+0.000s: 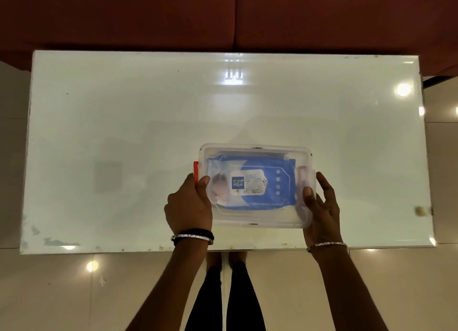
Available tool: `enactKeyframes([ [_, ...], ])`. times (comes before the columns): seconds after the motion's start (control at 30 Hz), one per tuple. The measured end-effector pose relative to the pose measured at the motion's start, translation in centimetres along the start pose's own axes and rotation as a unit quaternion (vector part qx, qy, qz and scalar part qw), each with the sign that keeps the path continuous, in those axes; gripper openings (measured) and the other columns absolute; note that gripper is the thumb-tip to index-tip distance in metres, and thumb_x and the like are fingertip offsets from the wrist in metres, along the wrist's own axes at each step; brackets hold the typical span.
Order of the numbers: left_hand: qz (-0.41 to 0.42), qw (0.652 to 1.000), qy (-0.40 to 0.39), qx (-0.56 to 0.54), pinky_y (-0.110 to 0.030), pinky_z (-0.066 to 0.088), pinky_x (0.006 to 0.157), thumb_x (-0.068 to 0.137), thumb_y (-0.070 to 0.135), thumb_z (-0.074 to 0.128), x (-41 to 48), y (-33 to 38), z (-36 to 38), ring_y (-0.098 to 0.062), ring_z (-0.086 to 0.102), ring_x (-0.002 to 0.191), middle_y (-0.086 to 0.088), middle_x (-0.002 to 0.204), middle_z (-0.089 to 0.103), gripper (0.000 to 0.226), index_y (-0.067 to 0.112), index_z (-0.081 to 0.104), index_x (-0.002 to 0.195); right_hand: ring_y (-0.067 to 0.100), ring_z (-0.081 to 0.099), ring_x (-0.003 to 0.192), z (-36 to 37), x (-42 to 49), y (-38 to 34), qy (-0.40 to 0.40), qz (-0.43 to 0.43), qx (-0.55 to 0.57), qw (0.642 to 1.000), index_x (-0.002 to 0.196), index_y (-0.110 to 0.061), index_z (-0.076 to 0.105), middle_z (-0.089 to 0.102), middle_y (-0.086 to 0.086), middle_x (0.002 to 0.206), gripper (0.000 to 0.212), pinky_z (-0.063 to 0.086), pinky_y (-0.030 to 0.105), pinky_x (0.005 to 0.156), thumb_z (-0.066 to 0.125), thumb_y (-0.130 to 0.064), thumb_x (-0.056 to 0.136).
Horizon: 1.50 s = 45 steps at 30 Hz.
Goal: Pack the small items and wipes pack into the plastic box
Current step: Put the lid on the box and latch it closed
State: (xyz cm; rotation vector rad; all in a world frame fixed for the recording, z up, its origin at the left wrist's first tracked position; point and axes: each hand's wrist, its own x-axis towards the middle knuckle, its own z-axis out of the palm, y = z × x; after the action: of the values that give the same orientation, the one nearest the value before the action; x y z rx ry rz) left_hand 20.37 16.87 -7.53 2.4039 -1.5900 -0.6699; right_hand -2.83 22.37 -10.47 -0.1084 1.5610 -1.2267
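A clear plastic box [255, 220] with its lid on sits on the white table, near the front edge. Through the lid I see a blue wipes pack [250, 182] lying flat inside; any small items under it are hidden. A red latch [196, 171] is on the box's left end and a pale one [302, 174] on the right end. My left hand [189, 204] grips the left end, thumb on the lid beside the red latch. My right hand [321, 207] holds the right end, thumb resting on the lid.
The glossy white table [124, 132] reflects ceiling lights. A dark red sofa [223, 13] runs along its far side. Pale floor tiles and my legs [228, 293] show below the table's front edge.
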Motion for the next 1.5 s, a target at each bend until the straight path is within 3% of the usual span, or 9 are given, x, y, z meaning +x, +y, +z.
enactKeyframes([
  [0.13, 0.007, 0.999, 0.021, 0.032, -0.027, 0.032, 0.054, 0.096, 0.043, 0.038, -0.6, 0.2, 0.7, -0.037, 0.066, 0.063, -0.015, 0.071, 0.071, 0.046, 0.012, 0.064, 0.119, 0.023, 0.068, 0.107, -0.4, 0.3, -0.2, -0.02, 0.027, 0.023, 0.999, 0.142, -0.018, 0.047, 0.072, 0.004, 0.118, 0.064, 0.061, 0.039, 0.084, 0.064, -0.02, 0.08],
  [0.3, 0.026, 0.999, 0.044, 0.002, -0.031, 0.038, 0.055, 0.096, 0.039, 0.043, -0.7, 0.1, 1.0, -0.044, 0.064, 0.06, -0.02, 0.069, 0.071, 0.044, 0.01, 0.065, 0.121, 0.023, 0.067, 0.108, -1.0, 0.7, -1.7, -0.049, 0.032, -0.025, 0.998, 0.131, -0.007, 0.059, 0.071, 0.011, 0.12, 0.053, 0.058, 0.039, 0.09, 0.066, -0.018, 0.08],
  [0.4, 0.028, 0.998, 0.047, -0.012, -0.038, 0.047, 0.056, 0.095, 0.038, 0.045, -0.7, 0.0, 1.0, -0.046, 0.063, 0.06, -0.022, 0.07, 0.072, 0.043, 0.01, 0.065, 0.121, 0.03, 0.067, 0.103, -0.4, 0.6, -1.9, -0.002, -0.006, -0.1, 0.995, 0.121, -0.002, 0.064, 0.071, 0.015, 0.111, 0.043, 0.058, 0.044, 0.089, 0.071, -0.013, 0.08],
  [0.47, 0.031, 0.998, 0.051, -0.014, -0.036, 0.043, 0.054, 0.095, 0.036, 0.047, -0.6, -0.2, 1.1, -0.046, 0.062, 0.058, -0.023, 0.069, 0.071, 0.042, 0.009, 0.065, 0.121, 0.03, 0.067, 0.097, 0.8, 0.3, -1.5, 0.078, -0.069, -0.238, 0.966, 0.118, -0.002, 0.066, 0.072, 0.015, 0.107, 0.036, 0.056, 0.046, 0.091, 0.073, -0.01, 0.083],
  [0.53, 0.034, 0.998, 0.057, -0.02, -0.031, 0.035, 0.054, 0.095, 0.034, 0.049, -0.6, -0.3, 1.2, -0.045, 0.061, 0.054, -0.022, 0.065, 0.07, 0.039, 0.008, 0.066, 0.119, 0.023, 0.066, 0.093, 1.7, -0.2, -0.8, 0.162, -0.127, -0.351, 0.913, 0.119, -0.007, 0.067, 0.073, 0.011, 0.107, 0.036, 0.053, 0.034, 0.088, 0.073, -0.016, 0.084],
  [0.63, 0.033, 0.997, 0.065, -0.026, -0.03, 0.034, 0.054, 0.095, 0.032, 0.051, -0.6, -0.3, 1.3, -0.044, 0.059, 0.049, -0.022, 0.06, 0.068, 0.037, 0.007, 0.067, 0.117, 0.025, 0.069, 0.098, 2.7, -0.9, -0.1, 0.22, -0.187, -0.366, 0.885, 0.12, -0.007, 0.067, 0.074, 0.011, 0.109, 0.035, 0.044, 0.02, 0.084, 0.071, -0.014, 0.086],
  [0.87, 0.041, 0.998, 0.052, -0.02, -0.028, 0.031, 0.053, 0.095, 0.037, 0.046, -0.6, -0.3, 1.1, -0.043, 0.058, 0.047, -0.021, 0.057, 0.066, 0.043, 0.007, 0.067, 0.117, 0.031, 0.07, 0.098, 4.4, -1.4, 1.8, 0.266, -0.298, -0.427, 0.811, 0.124, 0.003, 0.063, 0.072, 0.018, 0.109, 0.033, 0.047, 0.025, 0.086, 0.062, -0.004, 0.092],
  [1.13, 0.062, 0.994, 0.056, -0.071, -0.017, 0.019, 0.047, 0.089, 0.02, 0.065, 1.2, -1.6, -0.6, -0.022, 0.035, 0.038, -0.022, 0.047, 0.061, 0.032, 0.002, 0.069, 0.115, 0.035, 0.07, 0.092, 7.0, -1.1, 1.1, 0.249, -0.338, -0.429, 0.8, 0.121, 0.007, 0.064, 0.071, 0.023, 0.103, 0.032, 0.048, 0.028, 0.084, 0.062, -0.003, 0.09],
  [1.5, 0.055, 0.989, 0.11, -0.081, -0.028, 0.031, 0.056, 0.093, 0.03, 0.06, 7.9, -1.9, -1.9, -0.043, 0.062, 0.056, -0.026, 0.073, 0.072, 0.037, 0.01, 0.065, 0.124, 0.034, 0.068, 0.093, 12.5, 3.0, -0.8, 0.209, -0.352, -0.43, 0.805, 0.124, 0.003, 0.063, 0.071, 0.021, 0.101, 0.032, 0.048, 0.028, 0.083, 0.058, -0.005, 0.094],
])
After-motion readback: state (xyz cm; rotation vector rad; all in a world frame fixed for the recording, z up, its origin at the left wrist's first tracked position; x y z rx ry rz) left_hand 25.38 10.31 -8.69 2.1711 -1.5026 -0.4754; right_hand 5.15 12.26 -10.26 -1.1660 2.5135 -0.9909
